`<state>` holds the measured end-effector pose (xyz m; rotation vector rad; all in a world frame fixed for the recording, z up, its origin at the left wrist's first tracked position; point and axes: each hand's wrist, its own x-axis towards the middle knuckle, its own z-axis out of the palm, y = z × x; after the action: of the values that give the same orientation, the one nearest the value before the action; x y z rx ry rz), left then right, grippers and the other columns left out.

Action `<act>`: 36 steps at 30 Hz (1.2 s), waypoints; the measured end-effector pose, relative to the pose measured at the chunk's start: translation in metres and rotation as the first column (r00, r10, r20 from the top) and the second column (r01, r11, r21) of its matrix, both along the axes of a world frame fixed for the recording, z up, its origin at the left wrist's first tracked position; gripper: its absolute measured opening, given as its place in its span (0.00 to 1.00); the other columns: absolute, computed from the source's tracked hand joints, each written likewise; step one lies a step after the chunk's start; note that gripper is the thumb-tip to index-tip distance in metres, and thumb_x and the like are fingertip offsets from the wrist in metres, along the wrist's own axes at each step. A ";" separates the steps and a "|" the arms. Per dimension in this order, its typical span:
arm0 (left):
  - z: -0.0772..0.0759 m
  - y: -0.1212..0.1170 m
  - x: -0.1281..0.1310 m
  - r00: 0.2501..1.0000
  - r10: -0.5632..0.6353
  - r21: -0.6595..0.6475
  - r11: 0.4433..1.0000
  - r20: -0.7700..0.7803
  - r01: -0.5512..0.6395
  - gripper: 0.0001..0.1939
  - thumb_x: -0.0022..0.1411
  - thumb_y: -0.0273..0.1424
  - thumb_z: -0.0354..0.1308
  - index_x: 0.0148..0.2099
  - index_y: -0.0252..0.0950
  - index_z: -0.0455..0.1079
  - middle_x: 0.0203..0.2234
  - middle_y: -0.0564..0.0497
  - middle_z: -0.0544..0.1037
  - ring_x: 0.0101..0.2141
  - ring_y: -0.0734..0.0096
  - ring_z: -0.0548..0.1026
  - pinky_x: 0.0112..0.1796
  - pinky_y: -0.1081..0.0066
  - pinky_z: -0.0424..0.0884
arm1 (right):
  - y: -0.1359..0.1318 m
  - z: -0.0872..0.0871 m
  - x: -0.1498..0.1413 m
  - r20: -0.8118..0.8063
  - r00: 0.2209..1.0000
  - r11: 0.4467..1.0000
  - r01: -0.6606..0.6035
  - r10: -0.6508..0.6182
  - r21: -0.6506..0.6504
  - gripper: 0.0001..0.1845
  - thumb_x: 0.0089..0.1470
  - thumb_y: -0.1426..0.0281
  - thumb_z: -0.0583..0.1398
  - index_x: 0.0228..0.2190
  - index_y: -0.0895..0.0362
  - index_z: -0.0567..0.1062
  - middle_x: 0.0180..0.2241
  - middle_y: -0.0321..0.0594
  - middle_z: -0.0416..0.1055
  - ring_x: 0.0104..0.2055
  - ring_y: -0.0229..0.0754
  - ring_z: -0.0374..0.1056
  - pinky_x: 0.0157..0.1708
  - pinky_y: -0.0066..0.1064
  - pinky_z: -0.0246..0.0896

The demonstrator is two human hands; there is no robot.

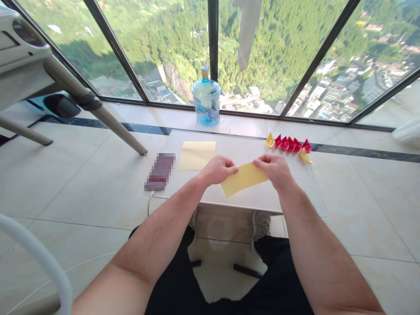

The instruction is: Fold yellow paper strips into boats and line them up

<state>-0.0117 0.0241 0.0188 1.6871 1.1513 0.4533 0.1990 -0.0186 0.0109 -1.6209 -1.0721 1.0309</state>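
Observation:
A yellow sheet of paper (245, 178), oblong in shape and seemingly folded, is held up over the front part of the low table. My left hand (220, 169) pinches its left end between thumb and fingers. At the upper right end, my right hand (273, 168) grips it the same way. Beyond my left hand lies a flat pale yellow sheet (197, 155). To the far right on the table stand several small folded paper boats, red ones (288, 143) in a row with a yellow one (270, 140) at the left and another yellow one (306, 156) in front.
The low white table (183, 188) stands before my knees. A blurred phone (160, 171) with a white cable lies at its left edge. Behind it a blue water bottle (206, 103) stands by the windows. A metal-legged piece of furniture (111, 118) is at the left.

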 end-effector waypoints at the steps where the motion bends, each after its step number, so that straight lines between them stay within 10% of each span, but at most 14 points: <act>1: 0.000 0.002 -0.002 1.000 -0.001 0.023 1.000 -0.015 0.001 0.12 0.54 0.37 0.60 0.28 0.32 0.75 0.20 0.54 0.73 0.22 0.76 0.68 0.22 0.76 0.59 | 0.000 -0.001 0.005 -0.005 1.000 1.000 0.029 -0.029 0.007 0.14 0.38 0.60 0.69 0.22 0.58 0.76 0.18 0.33 0.68 0.21 0.35 0.61 0.21 0.28 0.53; 15: -0.002 0.013 -0.020 0.994 0.059 0.185 0.982 -0.091 -0.041 0.10 0.56 0.33 0.56 0.28 0.34 0.75 0.24 0.50 0.79 0.26 0.72 0.74 0.26 0.74 0.65 | 0.000 -0.004 0.016 -0.088 0.982 0.982 0.175 -0.169 0.067 0.13 0.36 0.61 0.70 0.22 0.57 0.76 0.20 0.34 0.72 0.22 0.37 0.65 0.22 0.29 0.59; 25: -0.007 0.008 -0.002 0.990 -0.015 0.390 0.918 -0.139 0.069 0.09 0.58 0.32 0.57 0.33 0.36 0.78 0.26 0.51 0.81 0.28 0.71 0.75 0.31 0.73 0.67 | -0.004 -0.006 -0.010 0.173 0.983 0.990 -0.084 0.065 0.109 0.13 0.46 0.59 0.67 0.30 0.56 0.80 0.25 0.37 0.76 0.25 0.40 0.67 0.26 0.32 0.61; 30: -0.008 0.001 0.004 0.948 -0.095 0.565 0.783 -0.304 0.260 0.12 0.62 0.31 0.53 0.32 0.36 0.77 0.27 0.48 0.80 0.30 0.67 0.75 0.34 0.69 0.66 | -0.007 0.001 -0.018 0.686 0.712 0.902 -0.382 0.149 0.200 0.06 0.52 0.66 0.64 0.31 0.53 0.82 0.34 0.41 0.80 0.39 0.46 0.71 0.42 0.37 0.61; 36: -0.008 -0.006 0.012 0.912 -0.091 0.655 0.667 -0.400 0.354 0.15 0.66 0.30 0.49 0.33 0.35 0.75 0.30 0.44 0.80 0.34 0.62 0.76 0.40 0.64 0.65 | -0.007 0.006 -0.025 0.850 0.504 0.897 -0.433 0.154 0.094 0.09 0.56 0.69 0.59 0.26 0.55 0.78 0.30 0.42 0.78 0.36 0.47 0.69 0.41 0.38 0.53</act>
<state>-0.0001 0.0184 0.0104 2.6625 1.0292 0.5059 0.1743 -0.0260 0.0170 -1.7064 -2.1072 0.1755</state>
